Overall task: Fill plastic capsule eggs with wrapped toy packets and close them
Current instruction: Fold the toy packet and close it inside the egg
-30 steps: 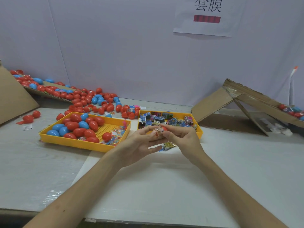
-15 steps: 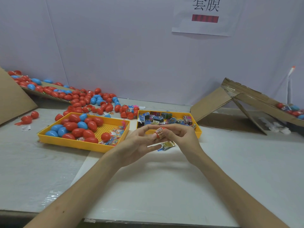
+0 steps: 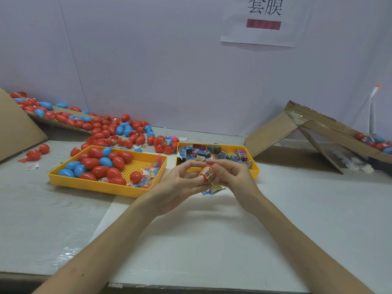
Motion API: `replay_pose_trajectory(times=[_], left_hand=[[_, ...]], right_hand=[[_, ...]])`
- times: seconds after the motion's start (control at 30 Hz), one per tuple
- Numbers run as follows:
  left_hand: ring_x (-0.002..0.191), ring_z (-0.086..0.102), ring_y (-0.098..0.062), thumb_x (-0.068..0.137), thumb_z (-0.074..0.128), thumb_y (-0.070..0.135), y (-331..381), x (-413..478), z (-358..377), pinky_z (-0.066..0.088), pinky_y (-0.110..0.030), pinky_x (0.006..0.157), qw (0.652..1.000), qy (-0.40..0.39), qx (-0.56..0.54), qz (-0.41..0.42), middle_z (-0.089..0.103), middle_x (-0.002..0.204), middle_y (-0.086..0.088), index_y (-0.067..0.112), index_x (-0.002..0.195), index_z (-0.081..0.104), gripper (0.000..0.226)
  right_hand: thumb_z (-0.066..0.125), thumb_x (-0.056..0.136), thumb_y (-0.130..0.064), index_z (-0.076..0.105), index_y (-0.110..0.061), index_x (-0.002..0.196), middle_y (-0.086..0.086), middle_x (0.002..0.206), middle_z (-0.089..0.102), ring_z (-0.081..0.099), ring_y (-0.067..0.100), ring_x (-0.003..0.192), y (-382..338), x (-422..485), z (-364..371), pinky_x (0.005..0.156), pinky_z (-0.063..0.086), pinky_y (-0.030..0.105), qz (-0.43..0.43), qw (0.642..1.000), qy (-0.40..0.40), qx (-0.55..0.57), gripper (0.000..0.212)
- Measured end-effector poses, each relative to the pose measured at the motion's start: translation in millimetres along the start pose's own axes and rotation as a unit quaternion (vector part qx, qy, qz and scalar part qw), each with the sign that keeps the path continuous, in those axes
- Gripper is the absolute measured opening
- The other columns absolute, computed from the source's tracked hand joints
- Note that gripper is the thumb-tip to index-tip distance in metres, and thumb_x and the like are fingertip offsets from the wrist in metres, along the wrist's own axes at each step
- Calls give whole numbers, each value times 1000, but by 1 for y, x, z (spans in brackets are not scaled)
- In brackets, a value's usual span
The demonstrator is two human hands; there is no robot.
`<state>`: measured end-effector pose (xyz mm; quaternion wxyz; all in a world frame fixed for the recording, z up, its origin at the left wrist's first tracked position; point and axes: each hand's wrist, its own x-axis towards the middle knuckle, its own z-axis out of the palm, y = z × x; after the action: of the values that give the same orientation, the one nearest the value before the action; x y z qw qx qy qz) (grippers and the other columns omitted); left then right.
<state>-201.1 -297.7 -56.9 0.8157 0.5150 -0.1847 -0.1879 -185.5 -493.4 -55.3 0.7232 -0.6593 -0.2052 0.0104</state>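
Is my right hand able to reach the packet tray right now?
Probably yes: the packet tray lies just beyond the right hand with nothing between, but that hand pinches the capsule egg, so it isn't free.

Glossy plastic eggs [image 3: 99, 164], perforated yellow plastic tray [image 3: 137, 166]; matt brown cardboard [image 3: 273, 132], shiny wrapped packets [image 3: 203, 153], smooth white tabletop [image 3: 212, 240]

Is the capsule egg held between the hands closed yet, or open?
Open: the capsule egg shows only one red half, with a printed packet sitting in its mouth, pinched between left hand and right hand.
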Motion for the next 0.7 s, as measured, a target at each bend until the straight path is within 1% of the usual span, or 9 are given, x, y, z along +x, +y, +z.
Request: replay_pose_trajectory(times=[0.07, 0.13, 0.27, 0.37, 0.47, 0.53, 0.6, 0.7], left_hand=[[122, 64, -37, 89, 65, 1, 0, 0, 0, 55, -35, 97, 1000, -2, 15, 5, 66, 127, -26, 3, 127, 56, 39], [122, 64, -38, 88, 66, -1, 0, -1, 0, 55, -34, 97, 1000, -2, 23, 6, 66, 127, -25, 4, 126, 57, 39], [121, 64, -37, 86, 67, -2, 0, 0, 1, 55, -34, 97, 1000, 4, 29, 7, 67, 127, -23, 3, 128, 56, 43], [118, 66, -34, 84, 69, 1, 0, 0, 2, 56, -36, 97, 999, 17, 47, 14, 70, 122, -20, 7, 123, 61, 40], [112, 69, -30, 80, 74, 3, -1, 0, 5, 56, -37, 97, 995, 34, 87, 18, 72, 119, -16, 12, 118, 64, 40], [107, 70, -28, 77, 77, 1, -1, 0, 6, 57, -34, 93, 994, 41, 104, 18, 73, 113, -13, 12, 117, 63, 44], [106, 70, -27, 80, 78, -4, -2, 0, 6, 57, -32, 91, 993, 43, 113, 18, 74, 110, -11, 10, 118, 61, 44], [103, 71, -23, 82, 73, -10, -2, 0, 6, 56, -29, 87, 992, 43, 119, 23, 75, 109, -10, 10, 117, 62, 41]], right_hand=[[71, 85, -27, 77, -7, 107, 14, 96, 77, 75, 27, 89, 1, 1, 1, 76, 59, 29, -7, 1000, 7, -16, 30], [71, 86, -22, 77, -6, 105, 15, 94, 77, 75, 27, 89, 2, 0, 1, 75, 60, 28, -11, 1000, 7, -9, 26], [67, 88, -17, 76, -6, 109, 17, 95, 77, 75, 28, 91, 1, 0, 0, 76, 60, 29, -11, 1000, 0, 2, 25], [66, 89, -24, 75, -3, 111, 19, 97, 76, 74, 31, 93, 2, 0, 0, 80, 59, 33, 2, 1000, -6, 8, 31], [65, 88, -33, 75, -3, 106, 22, 98, 74, 73, 33, 93, 2, 0, 0, 82, 58, 36, 25, 999, 6, 19, 36], [68, 87, -30, 76, -2, 101, 21, 95, 75, 73, 31, 88, 2, 1, 1, 77, 58, 33, 22, 1000, 17, -6, 32], [69, 87, -24, 76, 1, 100, 21, 92, 75, 74, 31, 86, 3, 1, 1, 74, 59, 30, 19, 1000, 18, -9, 30], [67, 88, -22, 76, 5, 96, 25, 90, 74, 73, 38, 86, 3, 1, 0, 75, 60, 32, 10, 1000, 26, -1, 30]])
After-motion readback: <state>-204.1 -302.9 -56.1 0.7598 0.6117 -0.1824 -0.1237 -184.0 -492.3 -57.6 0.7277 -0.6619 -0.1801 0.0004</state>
